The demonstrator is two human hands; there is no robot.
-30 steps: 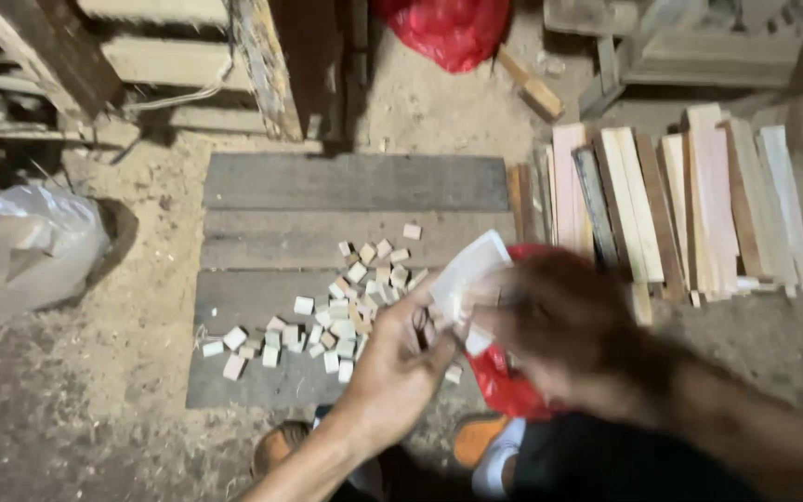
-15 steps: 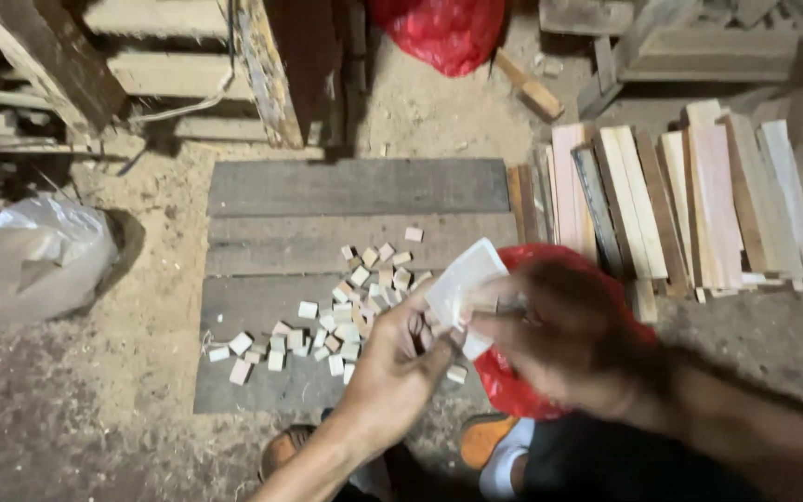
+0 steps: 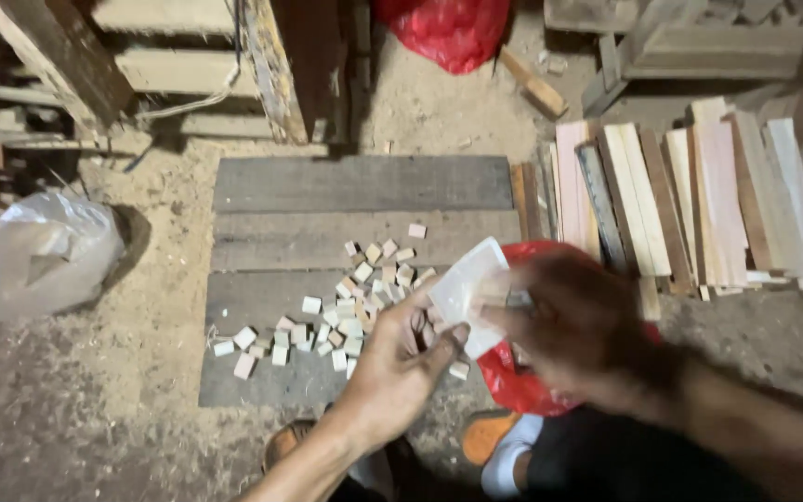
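Observation:
My left hand (image 3: 400, 364) and my right hand (image 3: 580, 327) both grip a small clear plastic bag (image 3: 468, 290), held just above the right edge of a grey board platform (image 3: 364, 186). My right hand is blurred. Whether anything is inside the bag I cannot tell. Several small pale wooden blocks (image 3: 346, 311) lie scattered on the boards right beside my left hand. A red plastic bag (image 3: 518, 381) sits on the ground under my right hand.
A row of long wooden slats (image 3: 690, 200) lies to the right. A clear plastic sack (image 3: 34, 256) rests at left on the sawdust floor. Another red bag (image 3: 448, 33) and timber pieces stand at the back. My feet in orange sandals (image 3: 487, 435) are below.
Both hands stay on the clear bag, with the right hand shifting slightly over it. The view has drifted a little; the blocks have not moved.

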